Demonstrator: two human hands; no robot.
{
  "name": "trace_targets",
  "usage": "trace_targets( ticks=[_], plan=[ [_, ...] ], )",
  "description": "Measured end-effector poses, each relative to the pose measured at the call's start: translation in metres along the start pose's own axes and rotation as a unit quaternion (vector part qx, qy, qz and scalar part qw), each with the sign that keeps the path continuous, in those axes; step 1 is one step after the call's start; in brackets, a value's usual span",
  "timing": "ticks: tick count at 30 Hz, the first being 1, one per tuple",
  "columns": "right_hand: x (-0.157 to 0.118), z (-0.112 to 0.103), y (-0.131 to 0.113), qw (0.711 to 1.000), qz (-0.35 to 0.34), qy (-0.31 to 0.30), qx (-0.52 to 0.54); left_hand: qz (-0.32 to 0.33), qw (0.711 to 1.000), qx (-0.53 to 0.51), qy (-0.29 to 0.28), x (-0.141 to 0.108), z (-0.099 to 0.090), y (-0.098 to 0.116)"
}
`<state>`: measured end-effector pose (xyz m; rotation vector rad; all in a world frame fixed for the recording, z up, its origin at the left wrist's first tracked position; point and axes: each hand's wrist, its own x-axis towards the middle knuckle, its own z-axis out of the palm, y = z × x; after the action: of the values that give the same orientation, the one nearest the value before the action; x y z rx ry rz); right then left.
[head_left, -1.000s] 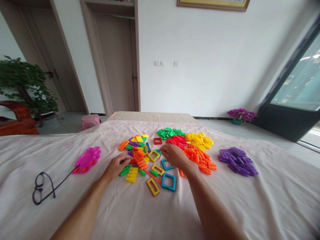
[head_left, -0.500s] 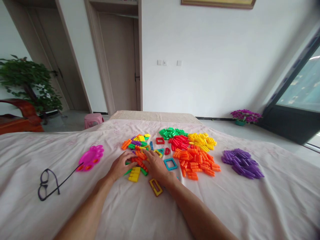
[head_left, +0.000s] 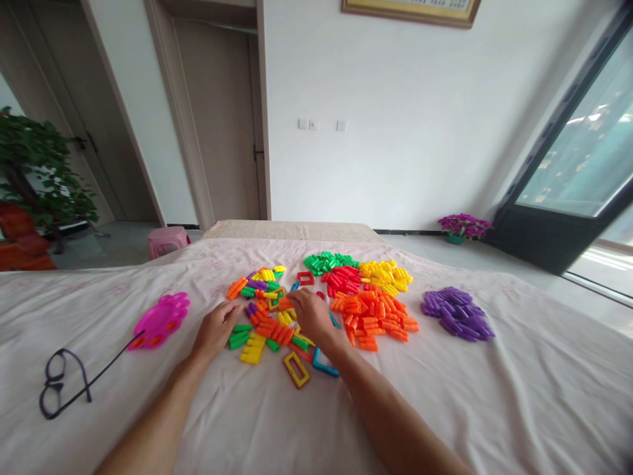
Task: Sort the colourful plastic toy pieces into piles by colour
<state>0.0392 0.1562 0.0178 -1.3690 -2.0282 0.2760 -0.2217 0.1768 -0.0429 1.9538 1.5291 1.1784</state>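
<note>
My right hand (head_left: 314, 316) reaches over the mixed pile, fingers closed on an orange bullet-shaped toy piece (head_left: 285, 303). Left of the pile, my left hand (head_left: 215, 330) has its fingers curled together; whether anything is in them is hidden. Between the hands lie a row of orange pieces (head_left: 274, 331), a yellow group (head_left: 253, 348), green pieces (head_left: 239, 337) and purple ones. A yellow rectangular frame (head_left: 296, 369) lies near my right wrist. The blue square frame (head_left: 325, 364) is partly covered by my right forearm.
Sorted heaps of green (head_left: 330, 262), red (head_left: 342, 280), yellow (head_left: 386, 274), orange (head_left: 376, 318) and purple pieces (head_left: 455, 313) lie on the cloth to the right. On the left are a pink palette-shaped tray (head_left: 157, 320) and black glasses (head_left: 64, 382). A red frame (head_left: 305, 278) lies behind.
My left hand has drawn back to the left, off the pile. My right hand has lifted away with an orange piece, uncovering the orange row. The view has turned slightly right.
</note>
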Motion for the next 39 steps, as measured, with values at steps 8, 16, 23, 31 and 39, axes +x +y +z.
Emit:
trace_targets(
  ticks=[8, 16, 23, 31, 39],
  plan=[
    [0.009, -0.105, 0.053, 0.985, 0.122, 0.091, -0.083, -0.067, 0.995, 0.072, -0.01, 0.003, -0.012, -0.015],
    [-0.017, -0.166, 0.098, 0.942, 0.266, 0.064, -0.193, -0.057, 0.993, 0.101, -0.031, 0.003, -0.01, -0.014],
    [-0.021, -0.174, 0.092, 0.932, 0.293, 0.073, -0.201, -0.057, 0.992, 0.112, -0.028, 0.004, -0.01, -0.017],
    [0.0, -0.128, 0.052, 0.982, 0.125, 0.005, -0.143, -0.044, 0.994, 0.101, -0.018, 0.002, -0.009, -0.012],
    [-0.006, -0.047, -0.007, 0.973, -0.044, -0.204, -0.103, -0.033, 0.994, 0.099, -0.012, 0.003, -0.008, -0.015]
  ],
)
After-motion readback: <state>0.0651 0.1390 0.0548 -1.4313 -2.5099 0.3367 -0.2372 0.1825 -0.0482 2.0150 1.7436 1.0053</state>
